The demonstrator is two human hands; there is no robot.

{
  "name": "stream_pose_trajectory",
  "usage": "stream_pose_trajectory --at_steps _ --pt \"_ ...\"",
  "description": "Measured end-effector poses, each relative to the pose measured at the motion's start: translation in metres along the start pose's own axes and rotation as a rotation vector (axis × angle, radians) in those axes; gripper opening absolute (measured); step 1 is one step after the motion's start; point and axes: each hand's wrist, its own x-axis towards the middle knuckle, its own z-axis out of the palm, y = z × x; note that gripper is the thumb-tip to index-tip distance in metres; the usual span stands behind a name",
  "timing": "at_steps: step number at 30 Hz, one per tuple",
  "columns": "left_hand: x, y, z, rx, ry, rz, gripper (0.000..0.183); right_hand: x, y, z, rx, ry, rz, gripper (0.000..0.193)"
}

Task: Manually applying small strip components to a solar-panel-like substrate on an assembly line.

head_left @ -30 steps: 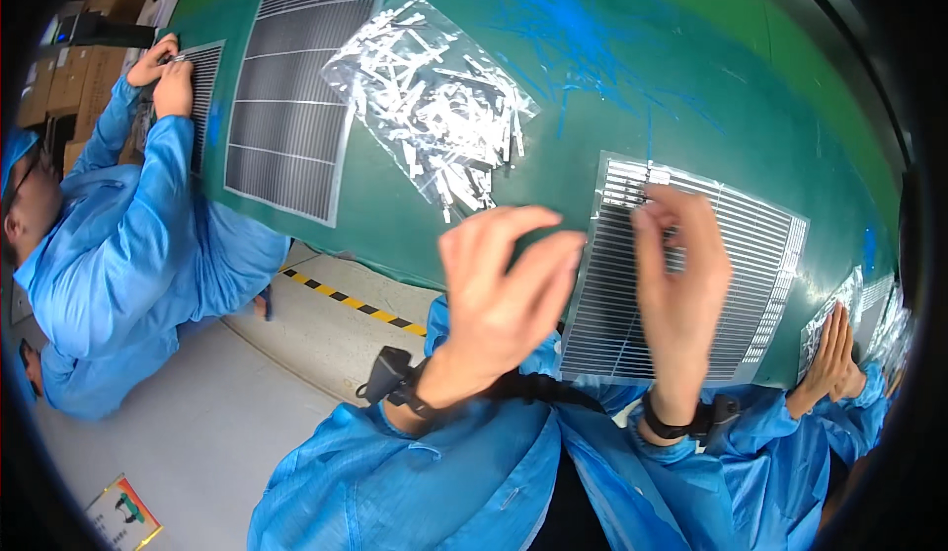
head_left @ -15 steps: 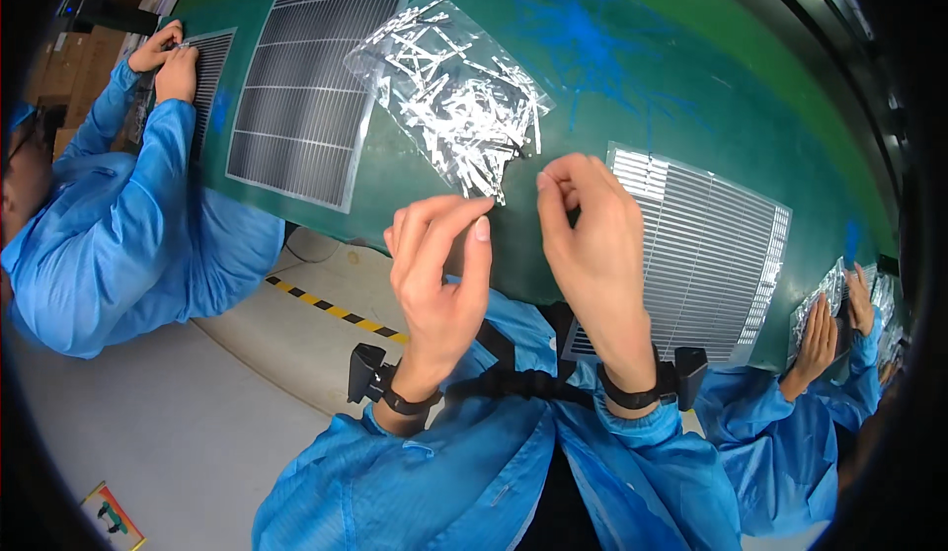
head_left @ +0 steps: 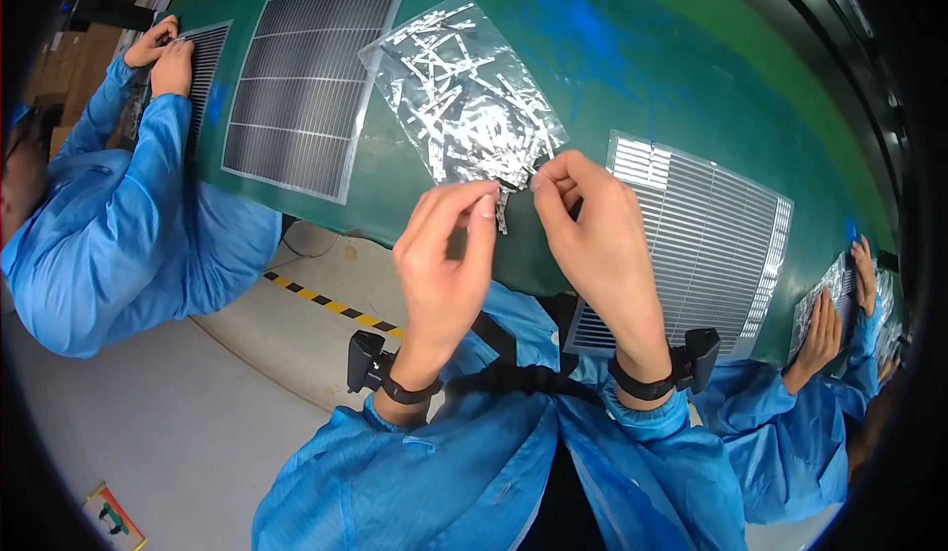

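Note:
A clear plastic bag (head_left: 444,97) full of short silvery-white strips lies on the green table in front of me. Several strips poke out at its near end. My left hand (head_left: 444,245) is closed in a pinch, thumb and index finger together on the bag's near edge. Just to its right, my right hand (head_left: 597,225) also pinches that edge, its other fingers curled in. Whether a strip is caught between the fingertips of either hand is hidden. Beside my right forearm lies a dark striped sheet (head_left: 706,240) with a white-barred block at its top left corner.
Another large striped sheet (head_left: 306,82) lies left of the bag. At the far left a person in a blue coat (head_left: 133,225) works on a similar sheet; at the right, another person's hands (head_left: 820,339) rest near silvery bags. The table (head_left: 681,67) bears a blue stain.
My hands have come to the bag's near edge, the left thumb and index finger closing together. The bag has turned a little and shifted slightly right.

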Motion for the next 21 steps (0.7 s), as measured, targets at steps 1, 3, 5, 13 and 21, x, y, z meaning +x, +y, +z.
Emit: stream_pose_trajectory --at_steps 1,3,5,13,21 --pt "0.001 -0.002 0.002 0.085 -0.034 0.033 0.018 -0.002 0.001 -0.002 -0.015 -0.005 -0.015 0.010" --pt "0.002 -0.004 0.008 0.169 -0.069 0.065 0.022 -0.009 0.001 -0.007 0.024 -0.013 0.020 0.011" --pt "0.003 -0.005 0.014 0.288 -0.043 0.146 0.030 -0.014 0.007 -0.008 0.027 0.003 -0.012 0.010" --pt "0.005 -0.002 0.027 0.351 0.019 0.161 0.035 -0.034 0.012 -0.011 -0.095 -0.015 -0.042 0.009" --pt "-0.013 0.022 -0.001 0.072 0.004 0.011 0.012 -0.061 0.004 -0.039 0.007 -0.057 0.047 0.008"
